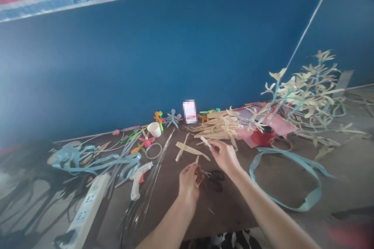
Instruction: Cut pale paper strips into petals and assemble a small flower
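Near the middle of the dark table (224, 210), my left hand (190, 179) is closed on a small pale strip (197, 159) that sticks up from the fingers. My right hand (223, 155), higher and to the right, pinches a short white piece (205, 141). Black-handled scissors (214, 181) lie between the two hands, their blades partly hidden by my left fingers. Just beyond my hands, flat beige strips (189, 149) lie crossed on the table.
A glue gun (139, 179), thin wires (157, 163), a white cup (154, 129) and a power strip (89, 206) lie left. Blue ribbon (314, 198), a red tape roll (263, 137) and pale flowers (304, 85) are right. A blue wall (175, 54) stands behind.
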The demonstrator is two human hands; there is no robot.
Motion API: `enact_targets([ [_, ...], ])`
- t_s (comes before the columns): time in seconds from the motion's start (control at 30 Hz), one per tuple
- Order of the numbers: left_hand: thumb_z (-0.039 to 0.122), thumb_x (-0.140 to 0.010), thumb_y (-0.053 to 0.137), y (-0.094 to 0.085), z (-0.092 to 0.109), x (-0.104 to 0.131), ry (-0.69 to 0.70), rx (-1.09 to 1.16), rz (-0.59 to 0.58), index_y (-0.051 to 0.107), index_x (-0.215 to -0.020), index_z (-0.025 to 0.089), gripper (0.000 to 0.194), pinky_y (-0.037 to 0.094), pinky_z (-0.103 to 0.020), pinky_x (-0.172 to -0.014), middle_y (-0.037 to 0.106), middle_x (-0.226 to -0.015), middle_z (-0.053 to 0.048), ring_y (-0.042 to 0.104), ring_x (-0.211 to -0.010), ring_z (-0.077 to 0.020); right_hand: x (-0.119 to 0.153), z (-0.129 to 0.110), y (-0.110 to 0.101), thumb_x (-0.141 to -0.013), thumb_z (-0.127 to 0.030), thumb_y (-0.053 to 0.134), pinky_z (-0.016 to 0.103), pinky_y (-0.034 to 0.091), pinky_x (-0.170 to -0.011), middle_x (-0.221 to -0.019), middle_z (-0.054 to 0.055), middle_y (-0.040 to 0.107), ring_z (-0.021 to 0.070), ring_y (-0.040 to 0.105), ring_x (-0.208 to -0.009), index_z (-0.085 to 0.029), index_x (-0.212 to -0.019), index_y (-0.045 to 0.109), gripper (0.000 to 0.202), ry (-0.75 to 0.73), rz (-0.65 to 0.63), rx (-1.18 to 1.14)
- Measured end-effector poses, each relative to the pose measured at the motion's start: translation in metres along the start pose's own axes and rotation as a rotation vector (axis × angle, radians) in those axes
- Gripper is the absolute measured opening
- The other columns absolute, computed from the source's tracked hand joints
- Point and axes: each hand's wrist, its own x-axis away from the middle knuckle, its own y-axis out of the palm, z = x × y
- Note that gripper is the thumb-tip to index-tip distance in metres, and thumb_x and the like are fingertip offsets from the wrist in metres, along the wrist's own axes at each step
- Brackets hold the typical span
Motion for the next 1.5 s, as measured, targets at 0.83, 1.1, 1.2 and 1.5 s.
enact_targets([
  [0.83, 0.026, -0.062, 0.058, -0.018, 0.005, 0.005, 0.109, -0.083, -0.183, 0.054, -0.067, 0.015, 0.013, 0.035, -0.019, -0.043, 0.057, -0.061, -0.001, 0.053, -0.052, -0.0105, 0.047, -0.014, 0.017, -0.071, -0.034, 0.055, 0.024, 0.042, -0.058, -0.073, 0.003, 0.061, 0.014, 0.055, -0.066, -0.015, -0.101, 0.057, 0.035, 0.338, -0.434, -0.986],
  [1.1, 0.027, -0.065, 0.054, -0.024, 0.026, 0.0, 0.363, -0.508, -0.173, 0.053, -0.066, 0.015, 0.012, 0.04, -0.021, -0.045, 0.061, -0.067, -0.004, 0.054, -0.057, -0.0134, 0.048, 0.001, 0.016, -0.066, -0.019, 0.051, 0.022, 0.038, -0.057, -0.065, -0.003, 0.051, 0.0099, 0.051, -0.057, -0.017, -0.08, 0.052, 0.014, 0.412, -0.252, -1.003],
  [1.2, 0.024, -0.065, 0.053, -0.023, 0.032, 0.0, 0.476, -0.673, -0.216, 0.053, -0.066, 0.015, 0.009, 0.039, -0.021, -0.046, 0.057, -0.06, -0.002, 0.051, -0.052, -0.0115, 0.047, -0.006, 0.02, -0.068, -0.021, 0.05, 0.019, 0.032, -0.049, -0.056, -0.006, 0.042, 0.0077, 0.041, -0.05, -0.017, -0.077, 0.05, 0.01, 0.346, -0.245, -0.871],
  [1.5, 0.022, -0.067, 0.053, -0.021, 0.031, 0.003, 0.383, -0.631, -0.317, 0.053, -0.071, 0.016, 0.008, 0.038, -0.019, -0.048, 0.049, -0.061, 0.001, 0.046, -0.055, -0.0097, 0.04, -0.015, 0.027, -0.069, -0.031, 0.052, 0.018, 0.026, -0.044, -0.051, -0.005, 0.038, 0.0068, 0.033, -0.048, -0.014, -0.063, 0.052, 0.018, 0.228, -0.315, -0.579],
])
